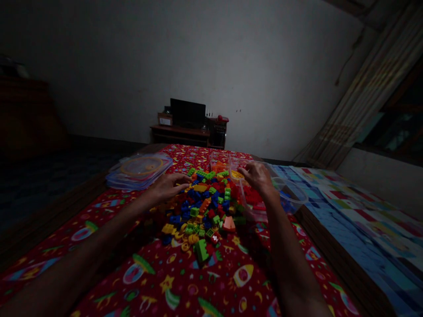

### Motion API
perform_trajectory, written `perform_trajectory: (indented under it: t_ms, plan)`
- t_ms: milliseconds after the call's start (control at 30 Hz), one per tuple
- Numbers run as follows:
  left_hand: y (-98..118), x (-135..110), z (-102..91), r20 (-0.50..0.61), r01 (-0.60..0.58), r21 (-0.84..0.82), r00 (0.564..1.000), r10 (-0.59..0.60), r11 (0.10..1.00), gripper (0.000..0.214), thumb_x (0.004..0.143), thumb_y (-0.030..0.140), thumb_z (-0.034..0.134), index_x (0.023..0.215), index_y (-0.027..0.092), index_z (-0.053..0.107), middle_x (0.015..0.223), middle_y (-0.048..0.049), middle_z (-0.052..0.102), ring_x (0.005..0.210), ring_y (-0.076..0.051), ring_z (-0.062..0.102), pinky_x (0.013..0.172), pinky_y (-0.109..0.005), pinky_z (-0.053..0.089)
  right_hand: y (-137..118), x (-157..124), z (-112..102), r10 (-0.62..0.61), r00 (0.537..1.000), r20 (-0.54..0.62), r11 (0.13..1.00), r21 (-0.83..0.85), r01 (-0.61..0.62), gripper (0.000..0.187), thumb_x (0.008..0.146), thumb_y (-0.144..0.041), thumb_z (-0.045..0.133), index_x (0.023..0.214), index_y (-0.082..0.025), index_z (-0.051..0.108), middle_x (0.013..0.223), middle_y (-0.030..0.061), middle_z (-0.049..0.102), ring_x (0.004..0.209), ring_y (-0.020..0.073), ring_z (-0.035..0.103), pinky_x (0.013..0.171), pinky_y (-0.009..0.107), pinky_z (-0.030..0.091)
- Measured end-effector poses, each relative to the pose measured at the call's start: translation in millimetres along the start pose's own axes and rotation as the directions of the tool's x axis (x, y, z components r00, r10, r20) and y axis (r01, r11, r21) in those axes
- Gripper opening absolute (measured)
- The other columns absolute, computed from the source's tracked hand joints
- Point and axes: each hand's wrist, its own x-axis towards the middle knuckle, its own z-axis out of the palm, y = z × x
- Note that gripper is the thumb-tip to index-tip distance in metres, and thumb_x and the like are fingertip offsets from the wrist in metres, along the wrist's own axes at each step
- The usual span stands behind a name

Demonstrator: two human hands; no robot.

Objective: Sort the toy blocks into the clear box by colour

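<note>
A heap of small plastic bricks (203, 202) in red, blue, green, yellow and orange lies on a red patterned cloth (185, 281). My left hand (168, 185) rests on the heap's left edge, fingers curled onto the bricks; what it grips is too dim to make out. My right hand (257, 176) reaches over clear plastic tubs (264, 211) that hold sorted red and yellow bricks, fingers bent down above a tub. Whether a brick is in those fingers is unclear.
A stack of clear container lids (139, 169) sits at the left of the heap. A second mattress with a blue checked sheet (346, 207) lies to the right. A low table with a dark screen (188, 114) stands against the far wall.
</note>
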Motion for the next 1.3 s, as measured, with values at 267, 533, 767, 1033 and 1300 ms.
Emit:
perform_trajectory:
  t_ms: [267,533,767,1033,1300]
  plan:
    - [-2.8,-4.2,19.4,0.087,-0.096,0.171,0.993,0.082,0.981,0.052,0.076,0.044,0.057,0.124,0.023,0.06,0.13,-0.0066,0.061,0.115,-0.028,0.057,0.097,-0.038,0.046,7.7,-0.6,0.2,0.022,0.998,0.053,0.994,-0.108,-0.017,0.032,0.09,-0.041,0.049,0.085,-0.017,0.071,0.083,0.0122,0.071,0.077,0.0206,0.064,0.061,0.026,0.039]
    - [1.3,-7.0,30.8,0.051,-0.085,0.162,0.996,0.078,0.983,0.06,0.074,0.022,0.052,0.134,0.023,0.05,0.127,-0.0055,0.063,0.11,-0.025,0.061,0.095,-0.038,0.047,-73.6,-27.0,54.2,-0.596,0.78,0.191,0.799,0.243,0.55,0.024,0.085,-0.015,0.053,0.107,-0.02,0.064,0.102,0.0079,0.068,0.089,0.0181,0.06,0.07,0.024,0.04]
    - [3.4,-5.7,26.4,0.049,-0.063,0.154,0.997,0.056,0.986,0.046,0.074,0.025,0.053,0.119,0.023,0.063,0.112,-0.0042,0.071,0.099,-0.024,0.066,0.088,-0.035,0.05,-73.3,-27.3,54.3,-0.519,0.84,0.158,0.853,0.163,0.496,0.019,0.092,-0.027,0.046,0.089,-0.018,0.063,0.074,0.0047,0.062,0.061,0.0135,0.049,0.057,0.025,0.029]
    - [3.8,-6.5,28.0,0.031,-0.083,0.225,0.997,0.077,0.971,0.029,0.079,0.032,0.052,0.097,0.02,0.072,0.106,-0.0076,0.071,0.098,-0.026,0.065,0.09,-0.037,0.049,-48.2,-4.6,32.4,-0.321,0.947,0.016,0.911,0.277,0.304,0.029,0.093,-0.03,0.044,0.075,-0.015,0.06,0.061,-0.001,0.053,0.053,0.0088,0.037,0.054,0.023,0.022]
    - [-4.5,-3.0,25.1,-0.008,-0.018,0.221,1.0,0.02,0.975,0.031,0.076,0.031,0.052,0.097,0.021,0.072,0.108,-0.0068,0.072,0.098,-0.026,0.065,0.091,-0.034,0.049,21.8,21.8,47.3,0.04,0.998,-0.04,0.94,0.34,-0.024,0.034,0.086,-0.031,0.046,0.063,-0.013,0.064,0.059,0.0044,0.06,0.057,0.0132,0.055,0.056,0.023,0.036]
